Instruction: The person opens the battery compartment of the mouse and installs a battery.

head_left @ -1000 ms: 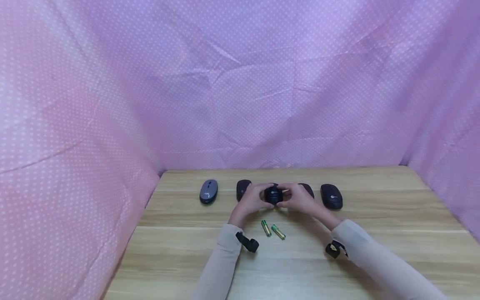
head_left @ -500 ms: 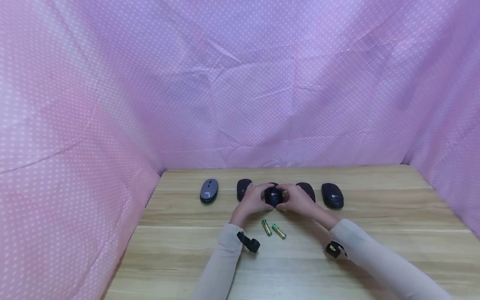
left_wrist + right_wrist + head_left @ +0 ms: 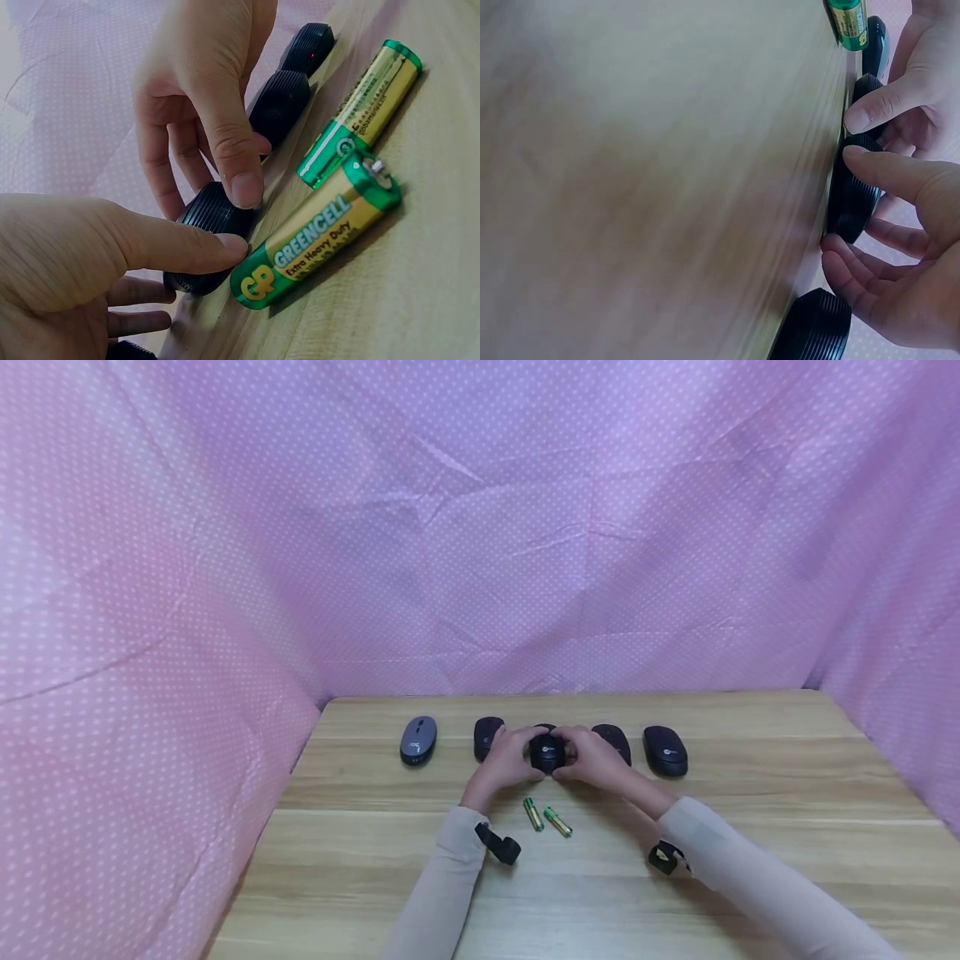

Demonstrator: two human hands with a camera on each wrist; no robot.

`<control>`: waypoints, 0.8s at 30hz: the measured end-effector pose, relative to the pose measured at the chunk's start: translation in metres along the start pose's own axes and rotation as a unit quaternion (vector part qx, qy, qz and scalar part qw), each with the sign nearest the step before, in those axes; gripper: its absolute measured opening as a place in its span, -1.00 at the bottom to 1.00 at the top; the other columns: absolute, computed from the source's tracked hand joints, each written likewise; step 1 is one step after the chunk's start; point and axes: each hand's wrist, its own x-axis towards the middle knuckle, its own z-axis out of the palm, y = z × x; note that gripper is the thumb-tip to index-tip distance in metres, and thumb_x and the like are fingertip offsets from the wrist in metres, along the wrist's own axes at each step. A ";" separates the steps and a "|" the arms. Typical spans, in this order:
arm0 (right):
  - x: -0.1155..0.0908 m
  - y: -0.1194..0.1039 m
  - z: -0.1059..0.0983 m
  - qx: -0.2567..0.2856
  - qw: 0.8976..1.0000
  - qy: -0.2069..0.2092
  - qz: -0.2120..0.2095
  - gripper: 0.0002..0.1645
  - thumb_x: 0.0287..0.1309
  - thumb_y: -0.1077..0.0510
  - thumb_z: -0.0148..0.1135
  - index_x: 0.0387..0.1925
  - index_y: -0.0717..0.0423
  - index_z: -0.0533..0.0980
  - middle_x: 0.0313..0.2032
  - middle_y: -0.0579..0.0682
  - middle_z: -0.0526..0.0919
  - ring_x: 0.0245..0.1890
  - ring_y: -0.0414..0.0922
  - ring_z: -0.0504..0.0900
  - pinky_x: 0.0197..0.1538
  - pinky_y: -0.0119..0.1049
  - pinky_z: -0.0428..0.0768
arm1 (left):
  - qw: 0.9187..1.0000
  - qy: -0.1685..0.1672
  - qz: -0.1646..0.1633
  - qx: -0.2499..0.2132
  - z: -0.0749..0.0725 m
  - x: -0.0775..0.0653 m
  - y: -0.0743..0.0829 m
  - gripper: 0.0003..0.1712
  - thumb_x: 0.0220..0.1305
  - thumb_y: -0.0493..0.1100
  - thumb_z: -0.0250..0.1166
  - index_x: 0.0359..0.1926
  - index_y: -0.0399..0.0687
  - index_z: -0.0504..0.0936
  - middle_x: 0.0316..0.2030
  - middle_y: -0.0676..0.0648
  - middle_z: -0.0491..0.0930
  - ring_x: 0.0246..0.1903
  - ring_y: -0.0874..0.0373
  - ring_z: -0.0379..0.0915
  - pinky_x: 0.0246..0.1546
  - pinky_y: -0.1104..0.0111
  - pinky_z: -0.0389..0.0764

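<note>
Both hands are at a black computer mouse (image 3: pixel 547 753) in the middle of a row on the wooden table. My left hand (image 3: pixel 504 762) grips its left side, thumb at the near end and fingers reaching the far end. From the other side, my right hand (image 3: pixel 597 760) holds it the same way. Seen up close in the left wrist view, the two thumbs press on the ridged end of the mouse (image 3: pixel 217 212). Two green-and-gold batteries, a left one (image 3: pixel 533 815) and a right one (image 3: pixel 557 822), lie on the table just in front.
A grey mouse (image 3: pixel 417 741) stands at the row's left end. Other black mice flank the hands: one on the left (image 3: pixel 487 737), one partly behind the right hand (image 3: pixel 613 743) and one farther right (image 3: pixel 665 752). Pink dotted cloth (image 3: pixel 465 568) rises behind the table (image 3: pixel 337 877).
</note>
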 end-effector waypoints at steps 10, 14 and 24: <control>-0.001 0.000 0.000 0.017 1.000 -0.010 0.001 -0.17 -0.07 0.21 0.62 0.27 0.31 0.48 0.05 0.27 0.62 -0.18 -0.07 0.65 -0.10 -0.18 0.67 | 1.000 0.005 -0.001 0.004 0.001 0.000 0.000 -0.12 -0.01 -0.27 0.62 0.38 -0.07 0.49 0.33 -0.16 0.54 0.39 -0.04 0.39 0.58 -0.16 -0.11; -0.002 0.000 -0.002 0.021 1.000 -0.014 -0.014 -0.17 -0.05 0.21 0.61 0.27 0.33 0.48 0.06 0.29 0.62 -0.14 -0.03 0.63 -0.07 -0.16 0.67 | 1.000 0.004 -0.004 -0.014 -0.005 -0.001 -0.001 -0.15 0.01 -0.28 0.60 0.37 -0.08 0.51 0.34 -0.14 0.53 0.40 -0.03 0.38 0.59 -0.13 -0.12; 0.001 -0.010 -0.005 0.035 0.999 -0.008 -0.021 -0.16 0.09 0.12 0.55 0.37 0.24 0.41 0.23 0.30 0.54 0.12 0.16 0.58 0.17 0.09 0.61 | 0.991 0.030 -0.015 -0.126 -0.034 -0.012 -0.012 -0.17 0.14 -0.28 0.53 0.43 -0.04 0.44 0.37 -0.21 0.46 0.37 -0.17 0.36 0.43 -0.02 0.37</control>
